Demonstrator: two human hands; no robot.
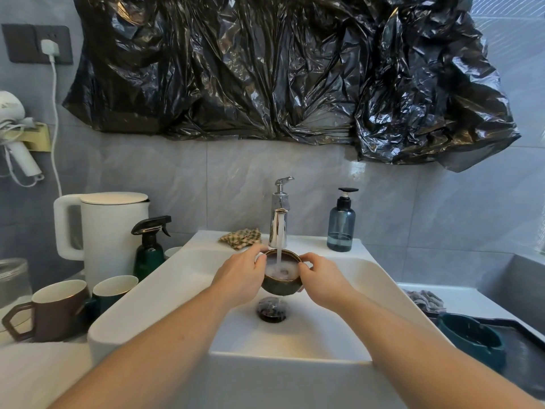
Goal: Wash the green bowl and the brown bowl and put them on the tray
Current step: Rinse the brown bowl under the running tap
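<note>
Both the left hand (240,273) and right hand (323,280) are gripping the small brown glazed bowl (281,283) under the running chrome tap (278,228), rinsing apparently unfinished, while the dark green bowl (469,338) is already resting on the dark tray (522,343).

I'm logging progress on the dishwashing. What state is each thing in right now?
Faucet: running.
Brown bowl: under the stream, foamy water inside, gripped by left hand and right hand.
Green bowl: on the tray.
Sink drain: water falling on it.
Kettle: lid closed.
</note>
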